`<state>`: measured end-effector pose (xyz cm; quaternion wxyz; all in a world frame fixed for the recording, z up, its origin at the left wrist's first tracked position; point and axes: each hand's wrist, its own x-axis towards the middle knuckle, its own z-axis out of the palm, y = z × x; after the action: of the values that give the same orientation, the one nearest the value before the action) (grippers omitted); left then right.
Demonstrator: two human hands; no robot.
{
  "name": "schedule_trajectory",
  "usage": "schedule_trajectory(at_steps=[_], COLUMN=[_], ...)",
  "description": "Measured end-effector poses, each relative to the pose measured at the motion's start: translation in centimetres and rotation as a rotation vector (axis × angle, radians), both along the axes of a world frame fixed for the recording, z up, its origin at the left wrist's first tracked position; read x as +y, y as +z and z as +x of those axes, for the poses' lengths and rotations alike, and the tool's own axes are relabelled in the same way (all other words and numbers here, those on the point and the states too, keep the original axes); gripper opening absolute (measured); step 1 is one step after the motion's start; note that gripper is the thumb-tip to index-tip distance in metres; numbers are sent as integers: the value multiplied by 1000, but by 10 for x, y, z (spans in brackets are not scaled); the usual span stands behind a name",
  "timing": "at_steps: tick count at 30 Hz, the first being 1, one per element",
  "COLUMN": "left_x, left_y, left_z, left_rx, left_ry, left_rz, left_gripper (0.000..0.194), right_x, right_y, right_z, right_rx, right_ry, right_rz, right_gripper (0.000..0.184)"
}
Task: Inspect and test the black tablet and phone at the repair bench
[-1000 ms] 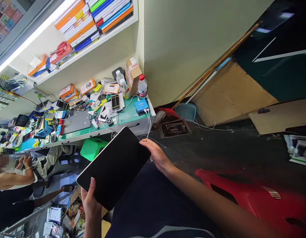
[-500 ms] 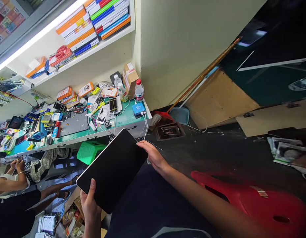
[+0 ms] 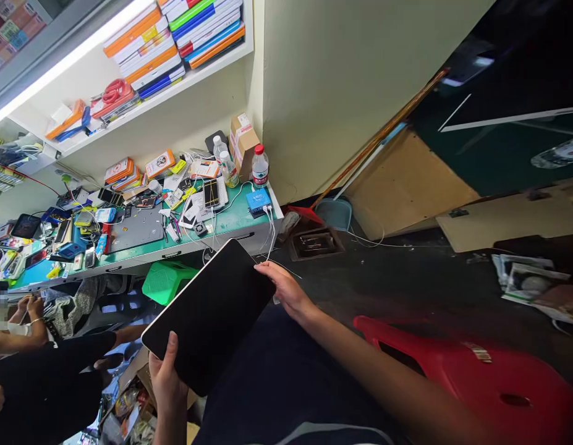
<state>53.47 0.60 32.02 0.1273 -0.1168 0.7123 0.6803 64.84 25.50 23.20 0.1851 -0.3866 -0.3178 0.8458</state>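
A tablet (image 3: 216,315) with a dark, blank screen and a pale edge is held tilted in front of my body. My left hand (image 3: 168,377) grips its lower left edge, thumb lying on the screen and fingers hidden beneath. At the upper right edge my right hand (image 3: 286,287) is closed on the tablet, its thumb and fingertips near the corner. White cables run down from a blue charger box (image 3: 259,201) on the bench just beyond the tablet.
A green-topped bench (image 3: 235,219) is crowded with phones, tools and boxes. Under it stands a green stool (image 3: 168,281). A red plastic stool (image 3: 476,383) is at my right. People are at the lower left. Bottles, including a red-capped bottle (image 3: 260,167), stand near the bench's end.
The tablet and both my hands stay nearly still. My view has shifted slightly. At the lower left, a person in dark clothes has moved, and a hand now shows at the edge.
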Motion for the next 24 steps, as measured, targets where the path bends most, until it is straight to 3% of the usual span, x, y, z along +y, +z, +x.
schedule_trajectory(at_steps=[4, 10, 14, 17, 20, 22, 24], left_x=[-10, -26, -10, 11, 20, 14, 0], left_y=[-18, -82, -117, -130, -115, -84, -42], left_z=[-12, -60, -66, -51, -44, -57, -85], left_rx=[-10, -363, -471, -537, -512, -439, -341], left_ry=[11, 1, -63, -132, -157, -143, -111], left_rz=[95, 295, 276, 233, 116, 3, -122], left_gripper=[60, 26, 25, 31, 35, 38, 35], right_x=[-3, -17, -27, -30, -31, -32, -34], right_y=[14, 57, 78, 89, 97, 100, 102], right_z=[7, 26, 33, 39, 43, 46, 47], right_rx=[-19, 25, -20, -61, -57, -37, -9], right_ry=[-39, 77, 164, 198, 186, 156, 137], right_rz=[46, 191, 333, 328, 348, 387, 396], right_gripper=[25, 24, 27, 32, 30, 25, 20])
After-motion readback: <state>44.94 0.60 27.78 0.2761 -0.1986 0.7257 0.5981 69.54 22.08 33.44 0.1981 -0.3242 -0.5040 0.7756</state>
